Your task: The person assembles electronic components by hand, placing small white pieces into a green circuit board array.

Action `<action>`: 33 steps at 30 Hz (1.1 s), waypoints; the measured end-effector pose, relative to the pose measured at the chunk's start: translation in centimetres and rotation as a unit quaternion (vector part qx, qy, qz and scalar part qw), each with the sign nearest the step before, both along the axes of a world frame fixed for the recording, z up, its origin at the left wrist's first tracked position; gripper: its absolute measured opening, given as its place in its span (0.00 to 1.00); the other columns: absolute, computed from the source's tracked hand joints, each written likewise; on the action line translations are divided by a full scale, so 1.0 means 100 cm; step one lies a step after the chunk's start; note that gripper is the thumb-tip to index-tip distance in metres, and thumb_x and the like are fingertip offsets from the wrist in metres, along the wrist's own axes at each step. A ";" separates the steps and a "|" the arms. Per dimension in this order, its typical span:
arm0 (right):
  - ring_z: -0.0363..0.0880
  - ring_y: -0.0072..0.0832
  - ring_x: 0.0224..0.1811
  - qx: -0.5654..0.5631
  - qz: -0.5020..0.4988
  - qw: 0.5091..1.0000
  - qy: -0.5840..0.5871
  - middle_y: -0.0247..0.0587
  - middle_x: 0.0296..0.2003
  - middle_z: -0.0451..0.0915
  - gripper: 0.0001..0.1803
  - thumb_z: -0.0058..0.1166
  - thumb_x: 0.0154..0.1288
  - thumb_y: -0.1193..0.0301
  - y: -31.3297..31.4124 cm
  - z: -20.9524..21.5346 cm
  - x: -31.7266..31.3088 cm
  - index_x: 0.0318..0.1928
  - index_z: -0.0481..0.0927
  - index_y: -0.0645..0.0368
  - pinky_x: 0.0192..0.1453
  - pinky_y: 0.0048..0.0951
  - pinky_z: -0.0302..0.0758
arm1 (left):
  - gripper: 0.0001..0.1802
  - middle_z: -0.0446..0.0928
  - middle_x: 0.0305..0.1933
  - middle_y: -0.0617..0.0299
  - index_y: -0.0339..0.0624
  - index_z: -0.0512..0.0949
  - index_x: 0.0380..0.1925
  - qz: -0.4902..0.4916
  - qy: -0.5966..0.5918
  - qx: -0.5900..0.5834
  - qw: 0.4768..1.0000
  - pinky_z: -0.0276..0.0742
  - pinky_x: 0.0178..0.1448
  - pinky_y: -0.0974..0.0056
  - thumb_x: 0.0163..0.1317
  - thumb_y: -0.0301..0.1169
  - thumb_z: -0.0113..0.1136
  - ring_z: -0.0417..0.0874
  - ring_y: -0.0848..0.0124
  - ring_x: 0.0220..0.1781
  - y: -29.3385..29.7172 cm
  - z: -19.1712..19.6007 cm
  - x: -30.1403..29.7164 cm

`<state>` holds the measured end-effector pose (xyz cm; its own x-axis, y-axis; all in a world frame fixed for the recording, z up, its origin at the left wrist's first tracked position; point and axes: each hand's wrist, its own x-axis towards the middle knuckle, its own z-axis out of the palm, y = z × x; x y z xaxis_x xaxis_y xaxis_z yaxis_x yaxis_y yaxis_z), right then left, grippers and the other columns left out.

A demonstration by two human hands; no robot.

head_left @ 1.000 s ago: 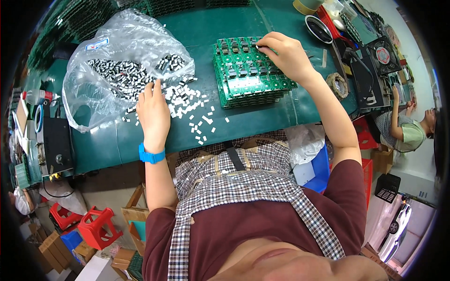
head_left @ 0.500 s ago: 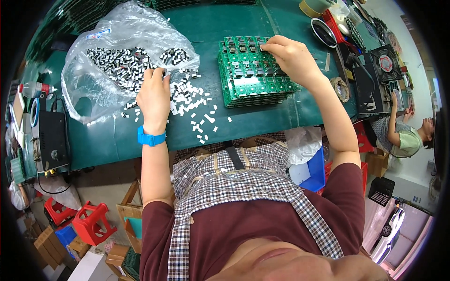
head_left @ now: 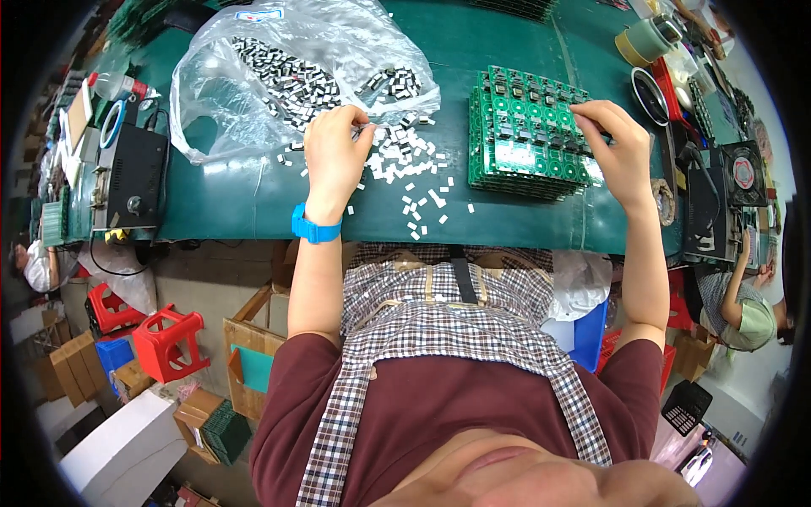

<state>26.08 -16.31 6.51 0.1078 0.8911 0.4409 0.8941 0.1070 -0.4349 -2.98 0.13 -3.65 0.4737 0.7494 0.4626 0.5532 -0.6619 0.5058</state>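
My left hand [head_left: 335,156], with a blue band at the wrist, is closed in a pinch at the front of the loose pile of small black-and-white components [head_left: 397,156]. A small dark piece seems to show between its thumb and forefinger. More components [head_left: 291,80] lie in the clear plastic bag [head_left: 198,106] behind it. To the right stands a stack of green circuit boards [head_left: 528,156], with rows of dark parts on the top board. Over its right edge is my right hand [head_left: 621,148], fingers bent and thumb near the forefinger; anything at the fingertips is too small to make out.
A black box-shaped device [head_left: 131,186] and a plastic bottle [head_left: 122,86] stand at the left. On the right are a dish [head_left: 649,95], a tape roll [head_left: 662,201] and a black fan [head_left: 743,173]. A co-worker [head_left: 739,304] sits beyond the right end.
My right hand has shifted from the top board's far middle to its right edge. My left hand stays at the pile, its pinch turned more to the right. The whole view has shifted.
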 end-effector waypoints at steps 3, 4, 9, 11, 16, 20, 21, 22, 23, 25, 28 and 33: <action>0.80 0.30 0.33 0.010 0.000 1.000 0.004 0.41 0.33 0.80 0.06 0.56 0.57 0.79 -0.005 0.002 -0.008 0.37 0.81 0.63 0.37 0.25 0.75 | 0.04 0.77 0.26 0.60 0.38 0.76 0.24 0.022 -0.070 -0.084 0.994 0.71 0.38 0.62 0.50 0.24 0.62 0.76 0.67 0.29 -0.009 0.013 -0.001; 0.80 0.30 0.33 0.011 0.021 0.999 0.030 0.41 0.33 0.80 0.07 0.57 0.57 0.79 -0.004 0.004 -0.015 0.37 0.81 0.63 0.37 0.25 0.75 | 0.04 0.77 0.27 0.61 0.37 0.76 0.25 -0.003 -0.146 -0.176 0.974 0.72 0.37 0.66 0.50 0.23 0.62 0.77 0.71 0.30 -0.014 0.017 0.000; 0.80 0.26 0.35 -0.028 0.121 0.971 0.206 0.42 0.36 0.80 0.13 0.57 0.57 0.80 -0.004 0.002 -0.059 0.44 0.79 0.62 0.39 0.23 0.78 | 0.09 0.78 0.36 0.62 0.35 0.74 0.36 -0.209 -0.364 -0.411 0.809 0.75 0.43 0.72 0.54 0.19 0.62 0.80 0.76 0.38 -0.060 0.042 0.025; 0.80 0.25 0.35 -0.052 0.155 0.962 0.220 0.41 0.37 0.79 0.14 0.57 0.57 0.79 -0.003 0.000 -0.073 0.46 0.79 0.62 0.36 0.23 0.78 | 0.12 0.78 0.38 0.60 0.34 0.73 0.39 -0.261 -0.373 -0.482 0.749 0.76 0.46 0.71 0.55 0.18 0.62 0.80 0.73 0.42 -0.072 0.048 0.033; 0.79 0.24 0.33 -0.032 0.146 0.949 0.276 0.38 0.37 0.77 0.13 0.61 0.53 0.78 -0.007 -0.010 -0.084 0.42 0.79 0.61 0.33 0.22 0.77 | 0.10 0.79 0.41 0.55 0.35 0.70 0.43 -0.303 -0.425 -0.540 0.660 0.75 0.52 0.67 0.62 0.22 0.55 0.81 0.71 0.43 -0.089 0.052 0.047; 0.80 0.27 0.33 0.093 0.127 0.979 0.125 0.38 0.34 0.78 0.12 0.64 0.49 0.78 -0.009 -0.014 -0.084 0.36 0.79 0.61 0.33 0.24 0.77 | 0.09 0.80 0.39 0.54 0.35 0.69 0.44 -0.299 -0.447 -0.574 0.618 0.76 0.51 0.67 0.65 0.24 0.51 0.81 0.71 0.42 -0.102 0.048 0.054; 0.80 0.28 0.32 0.131 0.129 0.981 0.060 0.38 0.32 0.79 0.11 0.65 0.47 0.78 -0.008 -0.015 -0.084 0.34 0.79 0.60 0.33 0.25 0.77 | 0.09 0.80 0.39 0.54 0.35 0.69 0.44 -0.300 -0.446 -0.574 0.618 0.76 0.51 0.67 0.65 0.24 0.51 0.81 0.71 0.42 -0.103 0.048 0.054; 0.81 0.31 0.33 0.132 0.125 0.981 0.074 0.40 0.30 0.81 0.11 0.66 0.46 0.77 -0.009 -0.015 -0.083 0.33 0.80 0.61 0.34 0.27 0.77 | 0.08 0.80 0.39 0.55 0.35 0.70 0.43 -0.292 -0.448 -0.561 0.632 0.76 0.50 0.67 0.64 0.24 0.52 0.81 0.71 0.42 -0.104 0.050 0.054; 0.81 0.31 0.33 0.132 0.125 0.981 0.074 0.40 0.30 0.81 0.11 0.66 0.46 0.77 -0.010 -0.014 -0.081 0.33 0.80 0.61 0.34 0.27 0.77 | 0.07 0.80 0.38 0.57 0.34 0.71 0.41 -0.283 -0.449 -0.549 0.646 0.77 0.49 0.67 0.64 0.23 0.52 0.81 0.71 0.42 -0.106 0.052 0.053; 0.81 0.31 0.33 0.112 0.131 0.974 0.148 0.41 0.30 0.82 0.11 0.67 0.46 0.77 -0.011 -0.012 -0.076 0.33 0.81 0.62 0.35 0.27 0.77 | 0.06 0.80 0.37 0.57 0.34 0.73 0.38 -0.263 -0.418 -0.434 0.753 0.77 0.47 0.68 0.61 0.22 0.55 0.81 0.71 0.41 -0.108 0.056 0.052; 0.82 0.31 0.32 0.092 0.143 0.967 0.190 0.42 0.29 0.82 0.10 0.67 0.47 0.76 -0.013 -0.012 -0.073 0.32 0.82 0.63 0.36 0.26 0.76 | 0.05 0.79 0.35 0.57 0.34 0.75 0.33 -0.245 -0.361 -0.236 0.868 0.76 0.43 0.67 0.55 0.19 0.60 0.81 0.69 0.39 -0.108 0.055 0.054; 0.81 0.30 0.32 0.075 0.169 0.959 0.217 0.41 0.29 0.82 0.10 0.67 0.47 0.75 -0.015 -0.012 -0.073 0.31 0.81 0.63 0.36 0.26 0.76 | 0.08 0.78 0.32 0.56 0.35 0.76 0.29 -0.249 -0.346 -0.130 0.895 0.75 0.39 0.66 0.48 0.17 0.64 0.80 0.66 0.34 -0.108 0.054 0.057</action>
